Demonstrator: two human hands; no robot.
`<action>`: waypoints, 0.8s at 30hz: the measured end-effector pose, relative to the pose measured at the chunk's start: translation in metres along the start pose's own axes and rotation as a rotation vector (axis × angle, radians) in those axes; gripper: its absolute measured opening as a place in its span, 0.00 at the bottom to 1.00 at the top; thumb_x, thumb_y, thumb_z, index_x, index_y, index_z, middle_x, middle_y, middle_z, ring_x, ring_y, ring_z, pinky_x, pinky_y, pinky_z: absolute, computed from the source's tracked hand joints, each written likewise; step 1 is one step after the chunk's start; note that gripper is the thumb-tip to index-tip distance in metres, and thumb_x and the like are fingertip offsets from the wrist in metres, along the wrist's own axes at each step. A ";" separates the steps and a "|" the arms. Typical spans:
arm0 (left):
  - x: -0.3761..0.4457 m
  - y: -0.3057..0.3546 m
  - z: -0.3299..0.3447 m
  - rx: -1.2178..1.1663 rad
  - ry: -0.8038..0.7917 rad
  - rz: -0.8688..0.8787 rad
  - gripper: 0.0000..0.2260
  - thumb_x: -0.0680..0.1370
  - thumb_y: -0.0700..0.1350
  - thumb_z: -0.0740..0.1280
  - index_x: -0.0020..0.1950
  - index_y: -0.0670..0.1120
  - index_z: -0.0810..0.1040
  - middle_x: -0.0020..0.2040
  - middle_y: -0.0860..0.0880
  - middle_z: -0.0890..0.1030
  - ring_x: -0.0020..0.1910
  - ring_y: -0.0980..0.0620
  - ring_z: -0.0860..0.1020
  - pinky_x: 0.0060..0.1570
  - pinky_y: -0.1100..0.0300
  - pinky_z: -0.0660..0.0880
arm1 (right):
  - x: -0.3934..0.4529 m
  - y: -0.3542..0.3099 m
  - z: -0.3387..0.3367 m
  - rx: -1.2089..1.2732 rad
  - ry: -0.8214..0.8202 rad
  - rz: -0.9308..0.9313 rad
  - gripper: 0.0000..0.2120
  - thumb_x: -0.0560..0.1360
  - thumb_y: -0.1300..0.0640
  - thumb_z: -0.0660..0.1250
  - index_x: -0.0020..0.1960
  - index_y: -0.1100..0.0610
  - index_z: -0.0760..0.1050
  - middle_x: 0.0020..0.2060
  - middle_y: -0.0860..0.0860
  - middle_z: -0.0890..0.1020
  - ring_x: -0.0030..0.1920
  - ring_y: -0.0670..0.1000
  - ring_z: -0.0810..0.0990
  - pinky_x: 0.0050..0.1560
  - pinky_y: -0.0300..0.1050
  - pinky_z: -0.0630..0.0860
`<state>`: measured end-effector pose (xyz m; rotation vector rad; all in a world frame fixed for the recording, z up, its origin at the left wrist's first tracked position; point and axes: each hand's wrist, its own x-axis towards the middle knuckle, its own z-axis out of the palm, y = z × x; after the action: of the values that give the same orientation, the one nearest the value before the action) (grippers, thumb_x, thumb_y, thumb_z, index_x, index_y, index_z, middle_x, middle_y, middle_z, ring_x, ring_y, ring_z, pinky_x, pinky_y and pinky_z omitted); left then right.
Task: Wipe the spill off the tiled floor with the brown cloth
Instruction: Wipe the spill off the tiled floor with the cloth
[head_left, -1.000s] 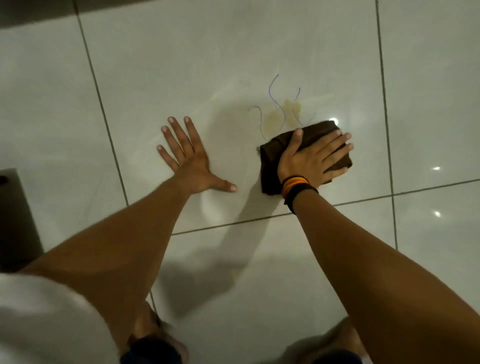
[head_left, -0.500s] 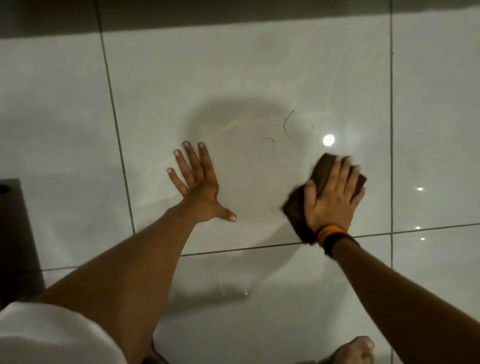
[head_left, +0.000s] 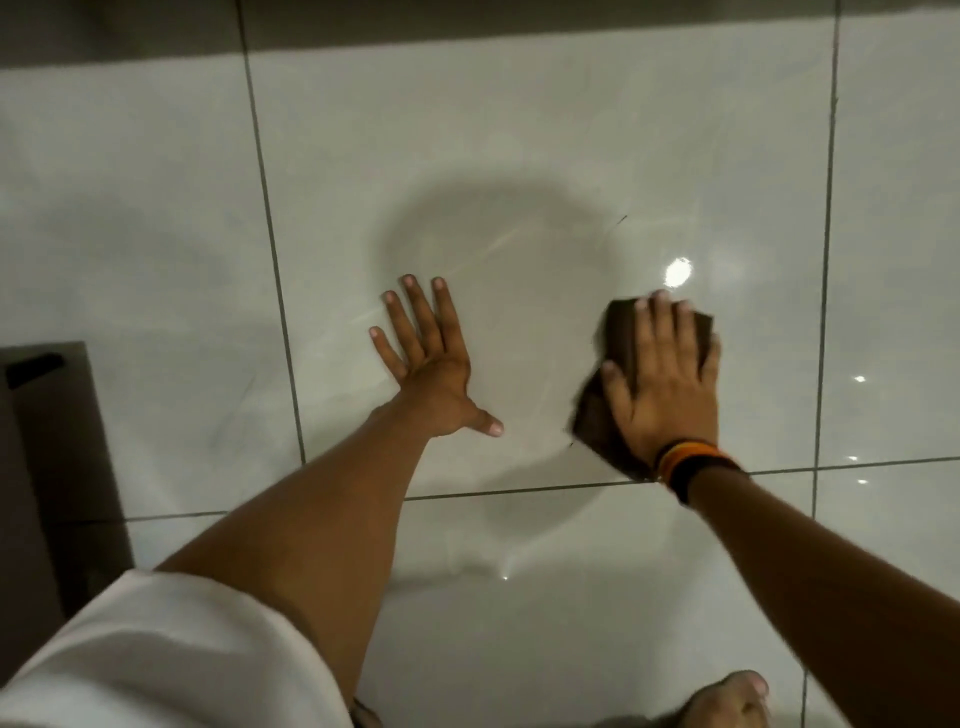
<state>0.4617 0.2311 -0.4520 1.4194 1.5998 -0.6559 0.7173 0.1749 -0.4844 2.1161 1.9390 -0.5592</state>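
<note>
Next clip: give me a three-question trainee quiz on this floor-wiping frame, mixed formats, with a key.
1. True or false: the left hand lies flat on the tiled floor with fingers spread, holding nothing.
2. Which hand presses the brown cloth to the floor? A) the left hand B) the right hand C) both hands
3. Fill in: the striped wristband sits on the ____ wrist.

Key: 1 true; 2 B; 3 right.

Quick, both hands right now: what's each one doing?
Left hand: open, flat on the tiled floor, holding nothing.
Right hand: open, pressing the brown cloth down.
</note>
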 end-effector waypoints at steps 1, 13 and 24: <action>0.001 -0.001 0.002 -0.001 0.004 0.004 0.84 0.52 0.67 0.84 0.74 0.45 0.15 0.73 0.36 0.15 0.75 0.31 0.19 0.67 0.31 0.21 | 0.020 0.003 -0.008 0.015 0.005 0.097 0.36 0.82 0.39 0.50 0.85 0.54 0.47 0.85 0.54 0.50 0.84 0.58 0.48 0.80 0.69 0.48; -0.002 0.003 -0.004 -0.023 -0.014 0.011 0.81 0.56 0.66 0.84 0.77 0.44 0.18 0.73 0.36 0.15 0.71 0.33 0.16 0.69 0.33 0.22 | 0.047 -0.062 -0.016 -0.129 -0.037 -0.448 0.36 0.83 0.38 0.52 0.85 0.54 0.49 0.85 0.53 0.53 0.85 0.55 0.48 0.80 0.69 0.47; 0.002 -0.001 0.004 -0.026 0.035 0.037 0.82 0.55 0.66 0.84 0.76 0.45 0.17 0.67 0.41 0.10 0.70 0.34 0.14 0.65 0.34 0.19 | 0.148 -0.095 -0.045 0.090 0.124 0.140 0.41 0.79 0.35 0.47 0.84 0.57 0.47 0.84 0.56 0.50 0.84 0.60 0.48 0.79 0.73 0.45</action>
<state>0.4621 0.2289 -0.4555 1.4454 1.6001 -0.5892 0.6378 0.3372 -0.4962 2.3728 1.8405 -0.5081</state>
